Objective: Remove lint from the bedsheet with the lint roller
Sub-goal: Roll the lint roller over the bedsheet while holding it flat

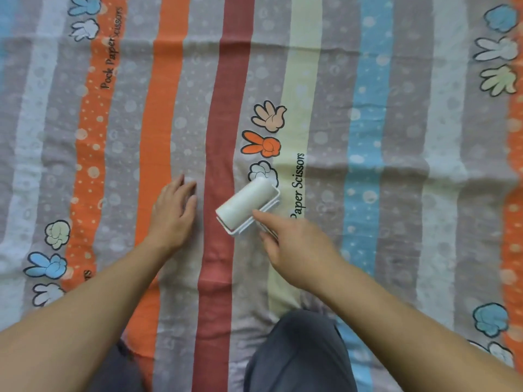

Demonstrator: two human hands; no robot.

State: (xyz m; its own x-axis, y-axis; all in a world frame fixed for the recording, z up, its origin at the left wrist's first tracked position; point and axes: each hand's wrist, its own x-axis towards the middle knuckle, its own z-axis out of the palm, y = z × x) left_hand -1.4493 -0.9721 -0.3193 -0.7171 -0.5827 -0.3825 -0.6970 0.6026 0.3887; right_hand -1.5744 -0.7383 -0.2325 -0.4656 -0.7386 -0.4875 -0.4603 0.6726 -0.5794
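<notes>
Right grip (297, 250): we hold the handle of the white lint roller (246, 203), a cylinder of sticky paper in a white plastic frame. Our fingers curl round the handle, and the forefinger (263, 217) lies stretched out with its tip on the frame beside the roll.
Left grip (175, 213): holding nothing. It lies flat, palm down, fingers straight and close together, on the thin striped cloth bedsheet (396, 137).
Lint roller: the roll rests slantwise on the bedsheet, at the right edge of the dark red stripe (218, 137) and just below a printed white fist (261, 171). The handle is mostly hidden under our hand.
Left grip's place: the grey band between an orange stripe (158, 137) and the dark red stripe, near the lint roller but apart from it.
Bedsheet: grey, orange, dark red, pale yellow and blue stripes, with cartoon hands, the words "Paper Scissors" and shallow creases running across.
Legs: our dark grey trousers (300, 355) show at the lower edge, on the bedsheet.
</notes>
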